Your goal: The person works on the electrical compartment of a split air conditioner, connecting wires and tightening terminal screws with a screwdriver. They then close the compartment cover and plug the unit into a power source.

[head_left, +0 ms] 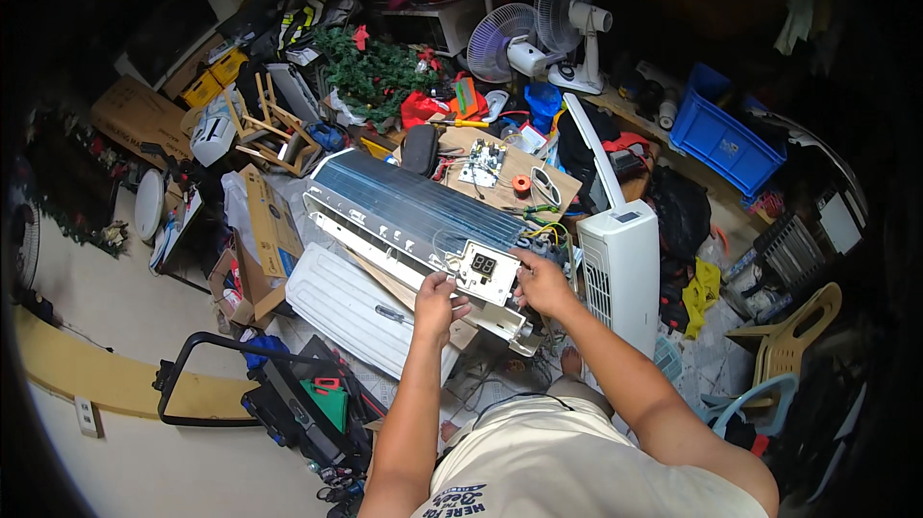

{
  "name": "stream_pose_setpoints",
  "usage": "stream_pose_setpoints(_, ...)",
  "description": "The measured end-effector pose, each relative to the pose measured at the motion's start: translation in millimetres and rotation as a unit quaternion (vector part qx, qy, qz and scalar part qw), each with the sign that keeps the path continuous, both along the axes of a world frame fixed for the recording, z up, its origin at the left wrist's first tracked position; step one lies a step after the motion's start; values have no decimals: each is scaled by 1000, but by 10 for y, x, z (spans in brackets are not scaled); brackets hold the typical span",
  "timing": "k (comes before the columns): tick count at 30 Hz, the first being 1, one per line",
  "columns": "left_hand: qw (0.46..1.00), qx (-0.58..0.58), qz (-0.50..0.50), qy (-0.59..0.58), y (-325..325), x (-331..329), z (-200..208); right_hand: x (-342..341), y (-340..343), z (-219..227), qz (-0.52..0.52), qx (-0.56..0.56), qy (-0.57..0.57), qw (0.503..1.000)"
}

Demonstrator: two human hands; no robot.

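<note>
Between my two hands is a small white display board [492, 289] with a dark two-digit screen and thin wires at its left. My left hand [439, 303] pinches its lower left corner. Its right edge is gripped by the fingers of my right hand [540, 283]. Directly behind the board lies an opened indoor air conditioner unit [413, 199], its dark finned coil bare and its long white frame facing me. Yellow and other coloured wires [550, 232] come out at the unit's right end, just beyond my right hand.
Behind the unit, a wooden board [495, 193] carries a circuit board [483, 164], a solder spool [521, 185] and pliers. A white cover [620, 268] stands at right; a white panel [336, 292] lies at left. Two fans [567, 23], a blue crate [728, 138] and a tool bag [303, 412] surround the spot.
</note>
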State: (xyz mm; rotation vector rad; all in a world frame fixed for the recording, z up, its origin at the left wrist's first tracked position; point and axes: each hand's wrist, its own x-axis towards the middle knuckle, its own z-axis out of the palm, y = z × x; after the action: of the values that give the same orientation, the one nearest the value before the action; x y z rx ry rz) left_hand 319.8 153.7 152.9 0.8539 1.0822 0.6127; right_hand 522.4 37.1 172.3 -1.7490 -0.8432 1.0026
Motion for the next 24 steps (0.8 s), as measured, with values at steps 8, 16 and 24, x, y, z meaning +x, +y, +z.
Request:
stream_pose_setpoints(8, 995, 87, -9, 48, 175, 104, -285, 97, 185, -227, 18, 17, -329, 944)
stream_pose_setpoints(16, 979, 165, -2, 123, 333, 111, -527, -200, -243, 151, 46, 68, -390, 917)
stream_pose_setpoints(24, 966, 224, -11, 126, 442, 132, -569, -212, -1272, -105, 174, -85, -318, 928)
